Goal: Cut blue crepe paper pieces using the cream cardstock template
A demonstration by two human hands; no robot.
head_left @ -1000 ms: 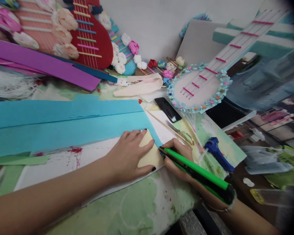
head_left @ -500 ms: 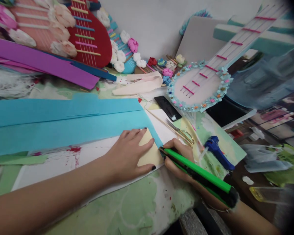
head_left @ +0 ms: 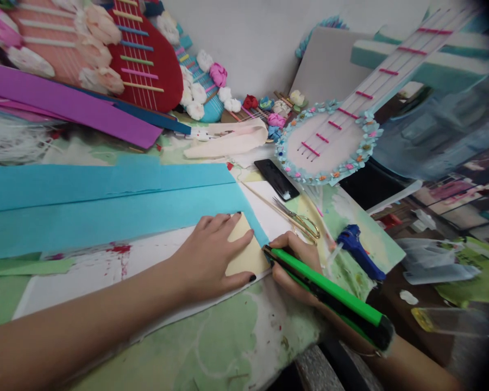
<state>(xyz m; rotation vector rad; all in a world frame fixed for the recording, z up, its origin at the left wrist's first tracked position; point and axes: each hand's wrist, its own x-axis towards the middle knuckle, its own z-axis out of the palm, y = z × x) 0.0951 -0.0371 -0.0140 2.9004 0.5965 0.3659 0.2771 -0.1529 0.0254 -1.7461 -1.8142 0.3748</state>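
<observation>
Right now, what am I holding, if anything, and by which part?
Your right hand holds the green-and-black tool near its front end; your left hand only rests on the yellow piece.

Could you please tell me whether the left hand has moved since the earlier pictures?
No, the left hand shows no visible shift relative to the blue glue gun.

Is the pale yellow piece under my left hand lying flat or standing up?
Flat: the yellow piece lies on the white sheet, left hand spread over it.
</observation>
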